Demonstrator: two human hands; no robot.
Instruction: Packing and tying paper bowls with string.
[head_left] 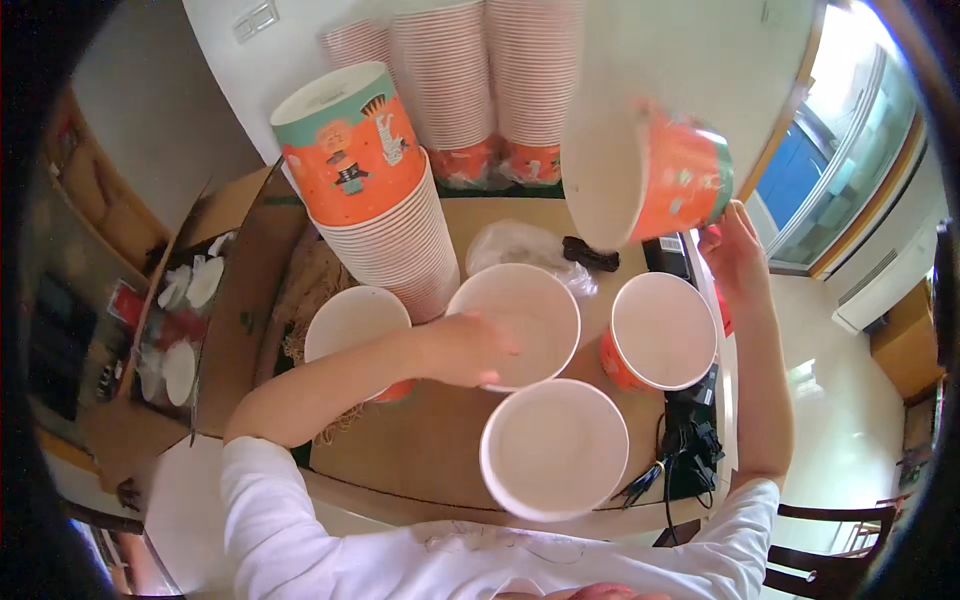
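My right hand grips the base end of an orange and green paper bucket, raised and tipped on its side with its wide mouth facing left. My left hand reaches over the mouth of a white-lined paper bucket in the middle of the table. Its fingers are loosely bent and a little apart, with nothing seen between them. Another paper bucket stands upright nearest me, one more bucket to the right, and a bucket behind my left forearm, partly covered by it.
A tall stack of nested buckets leans at the back left, its top bucket upside down. More bucket stacks stand against the wall. A clear plastic bag, black cables and an open cardboard box lie around the table.
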